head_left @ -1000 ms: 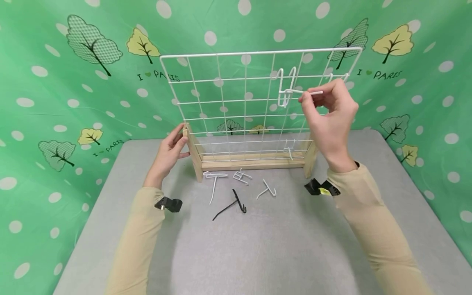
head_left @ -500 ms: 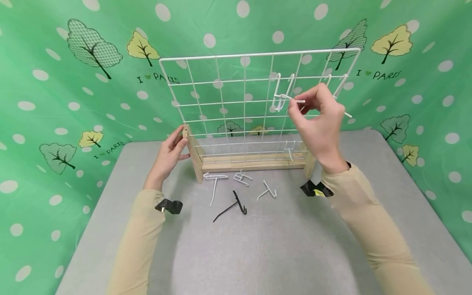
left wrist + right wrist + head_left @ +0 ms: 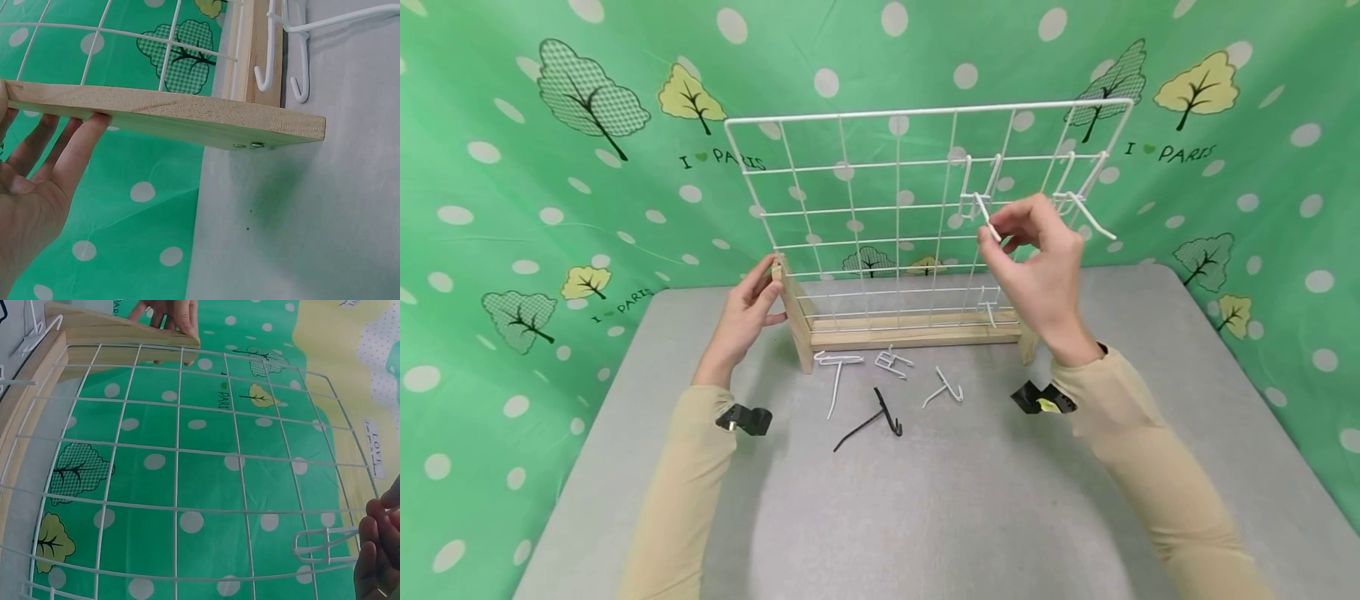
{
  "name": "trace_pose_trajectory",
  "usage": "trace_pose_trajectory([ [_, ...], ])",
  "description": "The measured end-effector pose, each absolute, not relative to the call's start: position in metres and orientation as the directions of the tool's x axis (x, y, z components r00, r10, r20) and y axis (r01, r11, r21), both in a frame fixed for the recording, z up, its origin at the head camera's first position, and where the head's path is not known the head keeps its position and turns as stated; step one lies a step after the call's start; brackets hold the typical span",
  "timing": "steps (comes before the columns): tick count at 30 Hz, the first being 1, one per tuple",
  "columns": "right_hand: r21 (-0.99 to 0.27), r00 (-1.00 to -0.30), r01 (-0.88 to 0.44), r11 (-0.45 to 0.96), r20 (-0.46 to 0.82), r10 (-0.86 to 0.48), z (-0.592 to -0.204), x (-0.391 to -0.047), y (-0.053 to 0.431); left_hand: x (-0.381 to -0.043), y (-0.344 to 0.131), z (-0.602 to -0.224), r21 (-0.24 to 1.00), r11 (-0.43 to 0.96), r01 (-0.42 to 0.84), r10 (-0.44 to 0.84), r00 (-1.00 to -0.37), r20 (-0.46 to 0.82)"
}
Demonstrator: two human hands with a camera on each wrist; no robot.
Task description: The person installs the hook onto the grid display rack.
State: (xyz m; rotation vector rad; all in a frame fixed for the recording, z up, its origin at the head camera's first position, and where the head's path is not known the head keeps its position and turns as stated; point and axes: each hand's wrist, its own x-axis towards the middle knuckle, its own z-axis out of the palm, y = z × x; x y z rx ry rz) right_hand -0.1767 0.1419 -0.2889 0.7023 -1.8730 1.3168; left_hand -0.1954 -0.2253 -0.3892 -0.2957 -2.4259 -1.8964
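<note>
My right hand (image 3: 1037, 258) pinches the prong tip of a white wire display hook (image 3: 982, 208) between thumb and fingers. The hook's two upper arms overlap a crossbar of the white wire grid (image 3: 898, 208), and its prong points forward and down. In the right wrist view the hook (image 3: 327, 545) lies against the mesh beside the fingers. My left hand (image 3: 741, 308) grips the top of the wooden side post (image 3: 795, 325), thumb in front. Its fingertips press the post's outer face in the left wrist view, where the wooden post (image 3: 187, 112) crosses the frame.
Another white hook (image 3: 1093, 219) hangs on the grid at the right, a smaller hook (image 3: 990, 312) low down. On the grey table (image 3: 925, 517) lie a black hook (image 3: 882, 407) and white hooks (image 3: 837, 385). A green curtain (image 3: 865, 50) stands behind.
My right hand has moved left and down with the hook. The hook's prong has swung from sideways to forward and down, its arms lower at the grid. The left hand stays put.
</note>
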Motion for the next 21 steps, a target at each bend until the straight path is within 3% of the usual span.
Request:
trace_pose_trajectory([
  [10, -0.566, -0.605, -0.767, 0.303, 0.795, -0.045, -0.293, -0.172, 0.143, -0.195, -0.225, -0.391, 0.955, 0.236, 0.178, 0.117, -0.981, 0.154],
  [21, -0.646, -0.693, -0.705, 0.294, 0.715, -0.090, -0.321, -0.160, 0.146, -0.196, -0.226, -0.391, 0.955, 0.228, 0.188, 0.118, -0.979, 0.165],
])
